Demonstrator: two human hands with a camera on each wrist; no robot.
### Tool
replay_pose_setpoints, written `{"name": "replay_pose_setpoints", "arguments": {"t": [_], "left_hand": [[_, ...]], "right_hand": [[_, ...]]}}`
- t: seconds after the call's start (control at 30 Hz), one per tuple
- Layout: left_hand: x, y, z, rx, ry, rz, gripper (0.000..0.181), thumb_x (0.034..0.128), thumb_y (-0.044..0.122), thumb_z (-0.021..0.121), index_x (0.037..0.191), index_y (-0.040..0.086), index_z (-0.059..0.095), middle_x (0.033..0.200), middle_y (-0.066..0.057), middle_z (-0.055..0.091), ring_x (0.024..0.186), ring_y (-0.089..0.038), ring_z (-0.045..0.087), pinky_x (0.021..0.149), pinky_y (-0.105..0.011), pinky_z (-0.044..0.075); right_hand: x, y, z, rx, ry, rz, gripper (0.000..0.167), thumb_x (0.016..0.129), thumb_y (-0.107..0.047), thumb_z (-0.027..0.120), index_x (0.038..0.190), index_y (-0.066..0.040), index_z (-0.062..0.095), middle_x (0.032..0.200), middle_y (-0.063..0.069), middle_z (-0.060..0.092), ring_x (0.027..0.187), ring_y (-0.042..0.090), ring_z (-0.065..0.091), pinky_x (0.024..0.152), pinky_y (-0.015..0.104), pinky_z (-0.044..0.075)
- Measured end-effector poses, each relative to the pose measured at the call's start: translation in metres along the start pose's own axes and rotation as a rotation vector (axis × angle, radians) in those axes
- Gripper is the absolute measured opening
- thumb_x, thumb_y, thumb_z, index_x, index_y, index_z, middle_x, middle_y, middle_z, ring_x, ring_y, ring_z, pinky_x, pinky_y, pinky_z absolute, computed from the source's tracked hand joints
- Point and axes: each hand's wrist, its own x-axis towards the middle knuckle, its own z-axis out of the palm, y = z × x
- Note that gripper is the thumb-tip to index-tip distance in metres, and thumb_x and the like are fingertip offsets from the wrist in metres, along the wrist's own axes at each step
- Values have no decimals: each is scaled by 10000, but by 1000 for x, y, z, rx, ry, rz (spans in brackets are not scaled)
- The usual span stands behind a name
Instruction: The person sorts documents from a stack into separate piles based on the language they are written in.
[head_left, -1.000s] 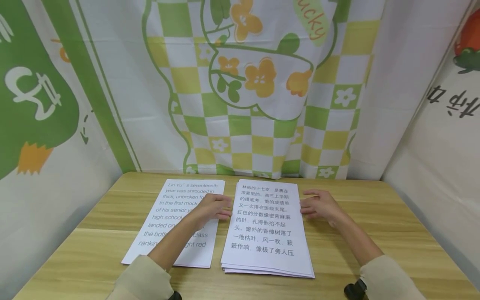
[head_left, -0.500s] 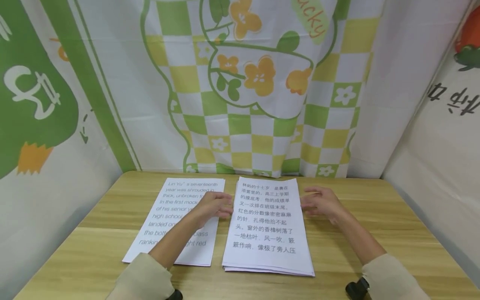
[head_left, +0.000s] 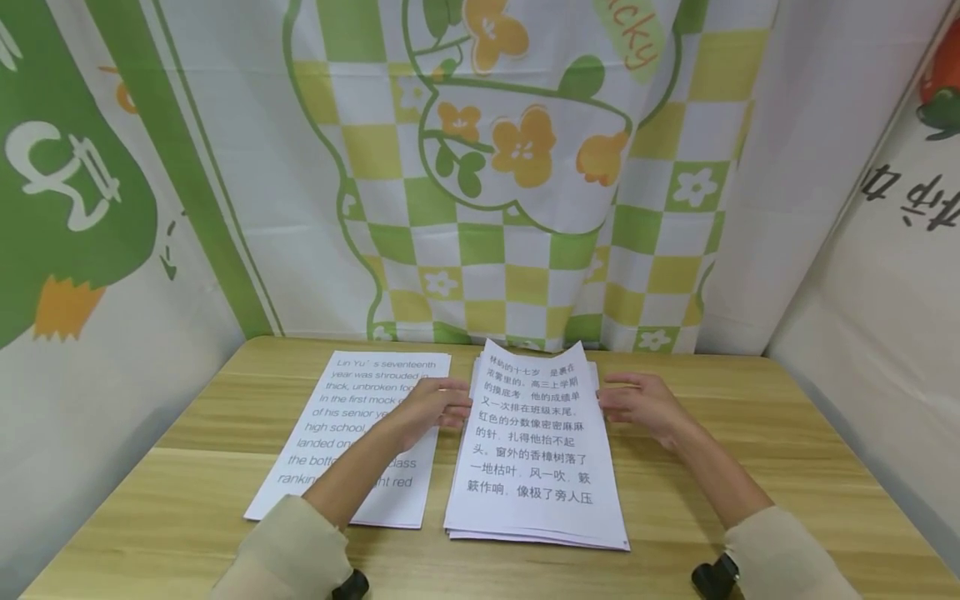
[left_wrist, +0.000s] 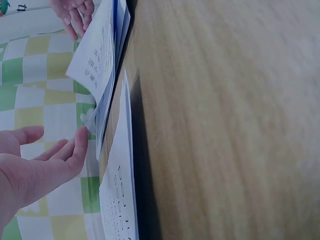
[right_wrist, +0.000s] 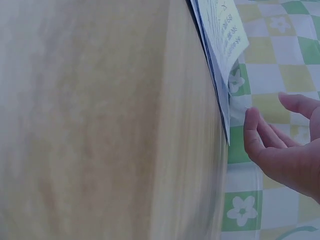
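Observation:
A stack of printed paper sheets (head_left: 534, 454) with Chinese text lies on the table, its top sheet bowed so that both far corners stand up. Along its left edge is my left hand (head_left: 429, 408), fingertips at the paper, thumb apart from them. My right hand (head_left: 641, 407) is at the opposite edge in the same way, fingers gently bent. In the left wrist view the raised top sheet (left_wrist: 92, 62) curls away from those below. The right wrist view shows the fingertips (right_wrist: 251, 116) close to the stack's side; whether they touch it I cannot tell.
A second stack of sheets (head_left: 292, 479) with English text lies to the left, partly under my left forearm. The wooden table (head_left: 757, 433) meets a green and yellow checked curtain (head_left: 480, 283) at the back. Printed cloth walls (head_left: 885, 308) stand at the sides.
The top sheet of the Chinese stack was nearly flat; now its far corners have risen and its far end is bowed. Both hands have stayed almost in place.

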Motion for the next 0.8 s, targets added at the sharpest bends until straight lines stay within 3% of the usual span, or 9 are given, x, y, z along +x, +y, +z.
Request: {"name": "replay_pose_setpoints", "arguments": {"t": [0.23,0.5,0.63,0.8], "left_hand": [[0,2,1,32,38,-3,467,1000,69,598,1424,-110,517,1180,-250,679,1026,-306,684,931,-419,614],[-2,2,1,32,8,-53,532,995,81,591,1483,-90,462,1209,-241,649,956,-274,669,850,-379,638],[-2,2,1,30,-24,-42,532,1014,58,564,1504,-94,424,1248,-264,632,978,-295,679,857,-382,639],[-1,1,-1,34,-60,-17,572,980,-104,546,1526,-101,375,1292,-305,586,954,-293,700,842,-382,646]], "right_hand": [[-2,2,0,-33,-72,-5,651,971,-5,662,1525,134,350,1489,375,456,1094,237,696,929,464,618],[0,5,3,14,-78,5,685,952,61,639,1544,124,300,1450,389,473,1006,210,707,898,468,629],[0,6,5,6,-59,18,684,943,75,642,1540,120,311,1403,366,525,976,199,710,875,429,638],[0,4,8,-21,-41,24,677,932,80,654,1529,119,336,1360,351,560,955,199,713,839,397,647]]}}
